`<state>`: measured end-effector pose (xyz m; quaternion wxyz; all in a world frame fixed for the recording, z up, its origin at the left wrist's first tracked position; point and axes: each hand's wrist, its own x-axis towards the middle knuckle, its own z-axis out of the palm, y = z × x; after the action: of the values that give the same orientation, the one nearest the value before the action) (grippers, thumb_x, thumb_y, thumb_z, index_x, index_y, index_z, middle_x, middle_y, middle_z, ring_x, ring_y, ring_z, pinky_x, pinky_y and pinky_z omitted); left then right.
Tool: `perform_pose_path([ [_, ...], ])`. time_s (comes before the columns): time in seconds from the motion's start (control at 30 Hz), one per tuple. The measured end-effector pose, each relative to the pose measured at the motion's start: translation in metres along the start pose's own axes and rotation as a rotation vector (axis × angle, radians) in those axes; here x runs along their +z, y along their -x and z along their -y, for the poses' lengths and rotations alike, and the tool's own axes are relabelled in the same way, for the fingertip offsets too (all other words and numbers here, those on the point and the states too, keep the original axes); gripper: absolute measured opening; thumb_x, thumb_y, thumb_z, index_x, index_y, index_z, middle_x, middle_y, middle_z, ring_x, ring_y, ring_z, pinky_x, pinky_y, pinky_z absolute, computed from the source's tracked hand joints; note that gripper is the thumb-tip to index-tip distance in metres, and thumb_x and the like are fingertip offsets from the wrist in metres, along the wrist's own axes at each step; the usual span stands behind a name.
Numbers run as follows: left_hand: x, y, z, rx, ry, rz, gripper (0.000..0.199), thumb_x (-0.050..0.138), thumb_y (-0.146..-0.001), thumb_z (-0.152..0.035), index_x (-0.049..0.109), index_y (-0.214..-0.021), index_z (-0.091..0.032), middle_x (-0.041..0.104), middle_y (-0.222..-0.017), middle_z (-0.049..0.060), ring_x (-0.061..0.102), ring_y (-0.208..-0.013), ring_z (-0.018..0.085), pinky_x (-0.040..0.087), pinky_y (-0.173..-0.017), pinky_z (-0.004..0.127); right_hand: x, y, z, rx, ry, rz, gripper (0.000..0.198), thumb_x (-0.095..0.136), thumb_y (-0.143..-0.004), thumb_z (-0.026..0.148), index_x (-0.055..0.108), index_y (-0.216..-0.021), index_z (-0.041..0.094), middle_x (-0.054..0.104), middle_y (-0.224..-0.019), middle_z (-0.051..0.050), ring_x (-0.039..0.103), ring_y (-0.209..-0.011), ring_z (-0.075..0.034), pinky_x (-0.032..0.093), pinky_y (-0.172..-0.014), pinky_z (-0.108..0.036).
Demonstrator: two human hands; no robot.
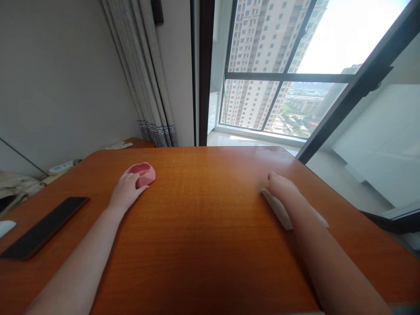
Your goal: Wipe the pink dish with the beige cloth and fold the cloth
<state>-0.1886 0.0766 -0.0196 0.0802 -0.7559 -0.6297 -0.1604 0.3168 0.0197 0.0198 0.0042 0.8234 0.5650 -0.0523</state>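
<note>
My left hand [128, 189] grips the near left side of a pink ashtray [148, 175] at the table's far left, its fingers over the rim and the thumb along the near side. The ashtray rests on the brown wooden table [203, 210]. At the right, my right hand [280, 186] is closed on a white cloth [278, 210] that lies on the table. The cloth spreads out under my wrist and forearm, which hide its middle. My right fingertips are curled under and mostly out of sight.
A dark flat slab [46, 227] lies on the table's left side, with a white object [5, 227] beside it at the picture's edge. A white power strip [62, 167] is past the left table edge. A grey curtain [144, 74] and a window [262, 100] stand behind.
</note>
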Motion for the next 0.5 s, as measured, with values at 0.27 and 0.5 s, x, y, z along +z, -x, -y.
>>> perform_pose_path([
  [0.27,0.003,0.003,0.003,0.001,0.031,-0.023,0.041,0.057,-0.072,-0.046,0.054,-0.098,-0.015,0.051,-0.121,0.016,0.042,-0.119,0.033,0.034,-0.101,0.047,-0.013,0.005,-0.029,0.003,0.027,0.327,0.027,0.065,-0.059,0.008,0.061,-0.085,0.015,0.062,-0.067,-0.006,0.062,-0.062,-0.021,0.045,-0.054,-0.029],
  [0.5,-0.017,0.012,-0.061,0.123,0.158,-0.335,0.026,0.052,-0.079,-0.032,0.053,-0.102,-0.018,0.039,-0.136,0.014,0.03,-0.13,0.033,0.022,-0.105,0.056,0.019,0.019,0.041,-0.135,-0.362,0.347,0.029,0.065,-0.07,0.029,0.053,-0.094,0.017,0.056,-0.051,0.003,0.056,-0.044,-0.015,0.044,-0.047,-0.026],
])
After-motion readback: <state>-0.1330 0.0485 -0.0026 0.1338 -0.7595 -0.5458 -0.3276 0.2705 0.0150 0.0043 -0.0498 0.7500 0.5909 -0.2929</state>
